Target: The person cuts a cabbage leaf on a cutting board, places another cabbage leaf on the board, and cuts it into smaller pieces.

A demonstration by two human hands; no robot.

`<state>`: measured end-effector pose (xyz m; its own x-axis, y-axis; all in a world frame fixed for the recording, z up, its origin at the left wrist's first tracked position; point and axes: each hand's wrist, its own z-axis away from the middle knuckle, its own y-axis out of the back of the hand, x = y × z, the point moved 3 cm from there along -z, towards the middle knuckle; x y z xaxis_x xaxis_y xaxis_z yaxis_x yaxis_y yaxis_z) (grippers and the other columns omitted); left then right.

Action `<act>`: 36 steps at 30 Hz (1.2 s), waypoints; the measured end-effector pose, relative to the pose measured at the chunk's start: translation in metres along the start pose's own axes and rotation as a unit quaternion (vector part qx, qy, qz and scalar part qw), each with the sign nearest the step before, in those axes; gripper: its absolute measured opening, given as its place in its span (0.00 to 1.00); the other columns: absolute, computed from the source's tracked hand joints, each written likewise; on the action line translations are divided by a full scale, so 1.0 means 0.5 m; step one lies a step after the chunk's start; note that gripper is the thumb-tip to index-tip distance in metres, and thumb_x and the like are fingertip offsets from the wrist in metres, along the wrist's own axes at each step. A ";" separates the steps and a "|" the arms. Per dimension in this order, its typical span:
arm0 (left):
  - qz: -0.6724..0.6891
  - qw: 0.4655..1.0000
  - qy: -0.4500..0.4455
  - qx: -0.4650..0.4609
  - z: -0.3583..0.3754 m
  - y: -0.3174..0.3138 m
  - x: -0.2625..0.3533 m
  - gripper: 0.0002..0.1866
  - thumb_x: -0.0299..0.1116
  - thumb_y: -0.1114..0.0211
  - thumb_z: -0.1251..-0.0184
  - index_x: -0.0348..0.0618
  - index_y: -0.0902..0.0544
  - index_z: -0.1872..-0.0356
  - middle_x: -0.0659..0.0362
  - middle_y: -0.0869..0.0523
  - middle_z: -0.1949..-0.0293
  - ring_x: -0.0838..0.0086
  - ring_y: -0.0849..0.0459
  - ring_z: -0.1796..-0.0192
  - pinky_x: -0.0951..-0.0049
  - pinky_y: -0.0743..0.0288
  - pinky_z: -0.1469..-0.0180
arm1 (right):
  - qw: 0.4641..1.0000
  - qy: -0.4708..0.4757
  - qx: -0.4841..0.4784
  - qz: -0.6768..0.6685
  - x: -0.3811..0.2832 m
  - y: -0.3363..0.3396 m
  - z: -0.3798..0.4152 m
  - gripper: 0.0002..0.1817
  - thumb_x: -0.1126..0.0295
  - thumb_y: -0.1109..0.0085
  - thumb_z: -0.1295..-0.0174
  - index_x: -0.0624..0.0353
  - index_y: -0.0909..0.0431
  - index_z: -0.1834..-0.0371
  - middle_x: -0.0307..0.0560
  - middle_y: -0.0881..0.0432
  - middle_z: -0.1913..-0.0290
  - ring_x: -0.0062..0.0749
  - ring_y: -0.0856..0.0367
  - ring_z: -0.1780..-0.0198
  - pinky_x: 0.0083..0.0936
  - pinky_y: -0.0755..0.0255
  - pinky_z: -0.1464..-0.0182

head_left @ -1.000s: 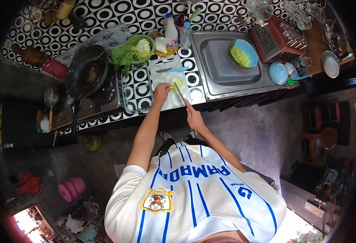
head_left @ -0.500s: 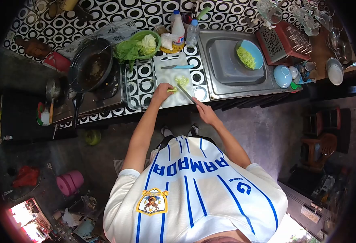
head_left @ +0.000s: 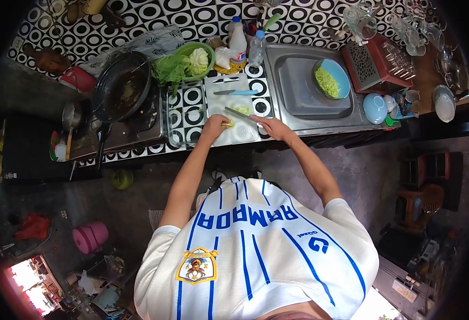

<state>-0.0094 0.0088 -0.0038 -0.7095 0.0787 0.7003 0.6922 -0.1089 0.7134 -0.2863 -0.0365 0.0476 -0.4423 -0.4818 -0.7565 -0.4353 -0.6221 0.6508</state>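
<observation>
My left hand (head_left: 216, 127) is closed on a small piece of green vegetable (head_left: 227, 124) at the left side of a white cutting board (head_left: 234, 133). In my right hand (head_left: 273, 127) is a knife (head_left: 238, 112), its blade pointing left over the board. Chopped pale green bits (head_left: 242, 108) lie beside the blade. A second knife with a light blue handle (head_left: 243, 92) rests across the upper part of the board. Behind the board stands a green bowl (head_left: 210, 60) with a cabbage (head_left: 197, 60) and leafy greens (head_left: 170, 70).
To the left, a large black wok (head_left: 121, 88) sits on the stove. Bottles (head_left: 257, 49) stand behind the board. At the right is a sink (head_left: 285, 120) with an upturned grey basin (head_left: 298, 101) and a blue bowl (head_left: 342, 80) of shredded greens. A red rack (head_left: 362, 63) stands beyond.
The knife in my right hand has swung from a steep slant to a flatter angle. My right hand has moved up toward the board, and my left hand has shifted slightly down.
</observation>
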 end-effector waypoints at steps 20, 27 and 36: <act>0.048 0.998 -0.012 0.048 -0.089 -0.025 -0.017 0.13 0.25 0.26 0.47 0.40 0.10 0.58 0.51 0.11 0.53 0.53 0.15 0.47 0.59 0.22 0.41 | 0.986 -0.072 0.105 -0.106 -0.037 0.001 -0.043 0.26 0.65 0.57 0.20 0.46 0.36 0.20 0.55 0.19 0.44 0.40 0.24 0.52 0.30 0.29 0.43; 0.064 0.994 -0.068 0.060 -0.067 0.071 -0.027 0.26 0.15 0.30 0.59 0.41 0.13 0.51 0.48 0.13 0.49 0.51 0.16 0.43 0.62 0.23 0.37 | 0.992 -0.064 0.093 -0.063 -0.028 -0.043 0.068 0.25 0.61 0.57 0.20 0.46 0.34 0.22 0.59 0.20 0.34 0.51 0.17 0.40 0.38 0.28 0.36; 0.133 0.989 -0.001 0.067 -0.064 0.094 -0.045 0.23 0.14 0.37 0.42 0.42 0.14 0.45 0.46 0.12 0.49 0.56 0.12 0.44 0.64 0.18 0.41 | 0.987 0.016 -0.065 0.148 0.010 0.015 -0.001 0.22 0.50 0.55 0.23 0.54 0.20 0.45 0.63 0.16 0.66 0.65 0.18 0.61 0.53 0.26 0.54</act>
<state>0.0350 -0.0300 0.0133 -0.5001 0.0659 0.8635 0.8655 0.0055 0.5008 -0.2913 -0.0437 0.0487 -0.5095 -0.6716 -0.5378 -0.1865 -0.5240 0.8310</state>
